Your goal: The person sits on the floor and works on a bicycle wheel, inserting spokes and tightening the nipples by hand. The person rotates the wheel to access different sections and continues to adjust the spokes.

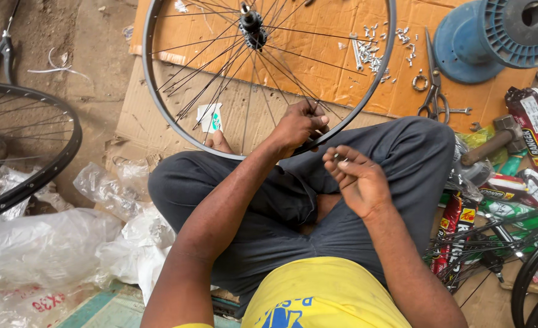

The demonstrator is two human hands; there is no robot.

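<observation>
Head view, looking down at my own lap: I see two bare hands over crossed legs in dark grey trousers point(396, 158), with a yellow shirt point(324, 294) at the bottom edge. My right hand point(357, 179) is nearest, palm up above the right thigh, fingers loosely curled together around something small and silvery at the fingertips; too small for me to name. My left hand point(299, 124) sits just beyond it, fingers pinched together on the near edge of the bicycle wheel point(159, 109), where thin spokes meet the rim. That wheel is one dark metal hoop, lying tilted against my knees and resting on flattened brown cardboard point(317, 67), its hub point(252, 27) at the far side, the spokes fanning from it towards me. I count two more wheels partly in view: one at the left edge point(50, 164), one at the lower right point(533, 273). Crumpled clear plastic bags point(44, 249) lie left. On the right lie glossy red packets point(533, 130) and one hammer point(494, 143) with a wooden handle. Farther off lie one pair of scissors point(433, 79), a scatter of small silvery nipples point(372, 51) and one blue ribbed plastic spool point(494, 36)
</observation>
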